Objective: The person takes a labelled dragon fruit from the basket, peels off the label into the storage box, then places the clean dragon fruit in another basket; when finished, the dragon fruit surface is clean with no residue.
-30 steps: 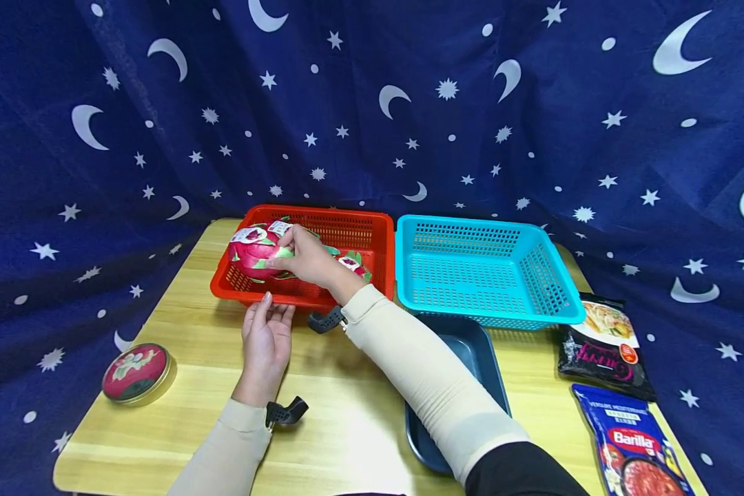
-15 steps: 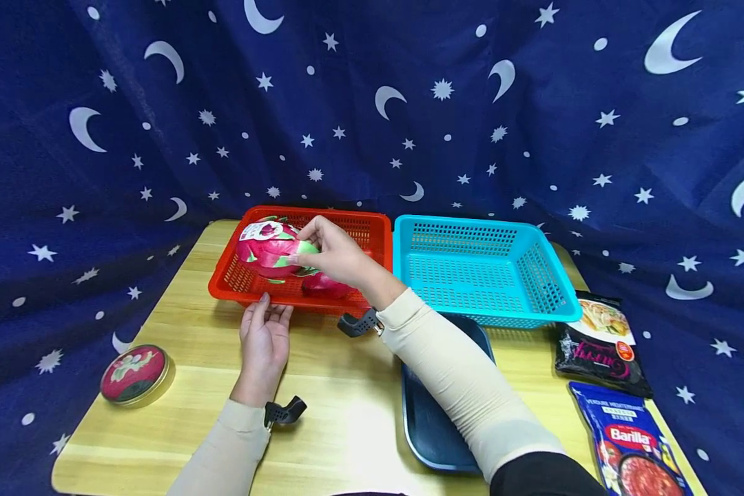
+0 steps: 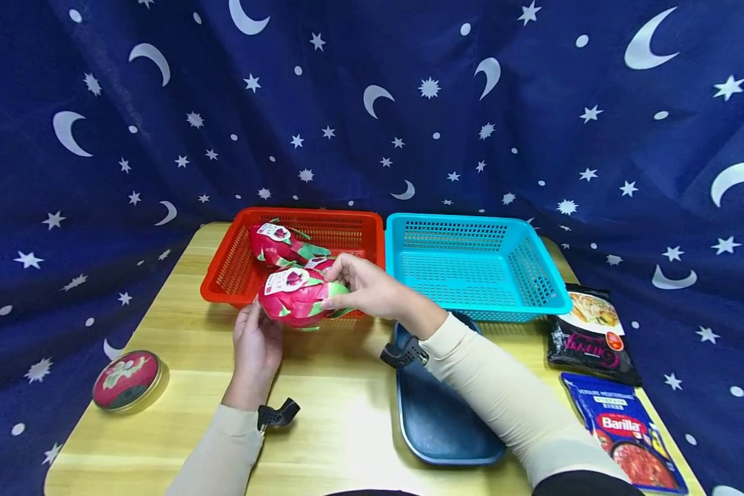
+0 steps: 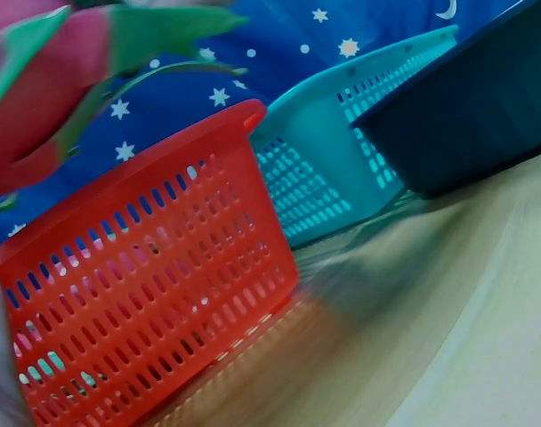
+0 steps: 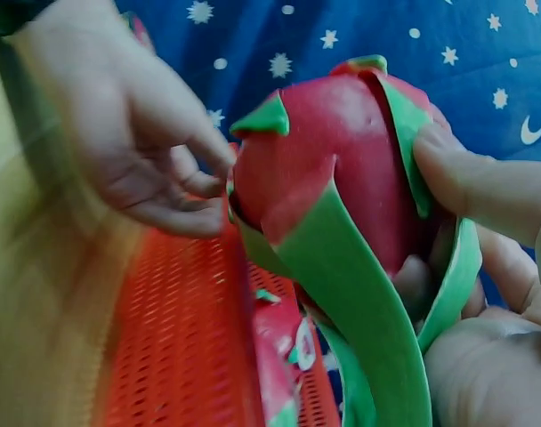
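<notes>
In the head view my right hand [image 3: 372,289] grips a pink dragon fruit [image 3: 291,303] by its green leafy end. The fruit, with a white label, hangs over the front rim of the red basket [image 3: 220,293]. Close in, the right wrist view has thumb and fingers around the held dragon fruit [image 5: 342,169]. My left hand [image 3: 257,351] is at the basket's front wall, palm up, its fingertips close under the fruit; whether they touch it I cannot tell. Another dragon fruit [image 3: 273,244] lies in the basket, and a further one [image 3: 319,263] is mostly hidden behind the held one.
A turquoise basket [image 3: 536,310] stands right of the red one. In front of it is a dark blue tray [image 3: 440,427], partly under my right arm. A black noodle packet [image 3: 589,344] and a blue Barilla pouch [image 3: 626,434] lie right, a round tin [image 3: 127,380] left.
My right hand has lifted the dragon fruit and brought it right and toward me, from inside the red basket to over its front rim. The left hand has stayed nearly in place.
</notes>
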Motion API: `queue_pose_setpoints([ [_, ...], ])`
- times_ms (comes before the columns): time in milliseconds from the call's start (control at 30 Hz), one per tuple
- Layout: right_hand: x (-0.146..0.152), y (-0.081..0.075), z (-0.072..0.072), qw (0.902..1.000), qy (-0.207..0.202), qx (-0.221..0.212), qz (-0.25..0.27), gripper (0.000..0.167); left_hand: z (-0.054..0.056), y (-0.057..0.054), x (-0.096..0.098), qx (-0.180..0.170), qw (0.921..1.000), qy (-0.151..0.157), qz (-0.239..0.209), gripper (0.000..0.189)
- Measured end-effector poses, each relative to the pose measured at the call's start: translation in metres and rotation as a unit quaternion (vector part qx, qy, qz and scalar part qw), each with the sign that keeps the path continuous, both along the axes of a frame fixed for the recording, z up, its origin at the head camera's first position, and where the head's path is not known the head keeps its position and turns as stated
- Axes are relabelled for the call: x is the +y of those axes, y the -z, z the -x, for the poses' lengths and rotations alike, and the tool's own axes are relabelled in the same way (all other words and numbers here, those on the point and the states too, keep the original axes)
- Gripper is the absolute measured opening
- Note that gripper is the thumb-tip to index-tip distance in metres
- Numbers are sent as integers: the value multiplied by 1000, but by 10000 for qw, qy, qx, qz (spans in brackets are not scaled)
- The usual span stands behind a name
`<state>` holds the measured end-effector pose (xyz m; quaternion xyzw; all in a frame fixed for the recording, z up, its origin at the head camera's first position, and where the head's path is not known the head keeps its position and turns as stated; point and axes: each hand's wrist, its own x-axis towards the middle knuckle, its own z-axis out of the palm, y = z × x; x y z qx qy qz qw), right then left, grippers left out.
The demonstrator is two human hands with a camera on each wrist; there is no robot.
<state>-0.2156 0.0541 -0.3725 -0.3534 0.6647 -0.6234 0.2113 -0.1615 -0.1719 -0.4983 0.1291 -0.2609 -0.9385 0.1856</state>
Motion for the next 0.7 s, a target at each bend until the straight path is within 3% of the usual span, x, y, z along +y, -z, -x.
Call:
queue_pose_setpoints([
  [167,15,16,-10,9988,-424,-119,-206,35,-2,1,-7,-173,9994,147,280,15],
  [400,25,39,-21,9917,-820,-117,-984,34,-3,0,-10,120,9995,225,182,16],
  [533,24,53,-22,9887,-812,-165,-1251,34,-2,2,-11,364,9987,366,-26,11],
  [700,25,67,-21,9842,-618,-93,-1658,35,-2,3,-12,365,9981,494,86,8],
])
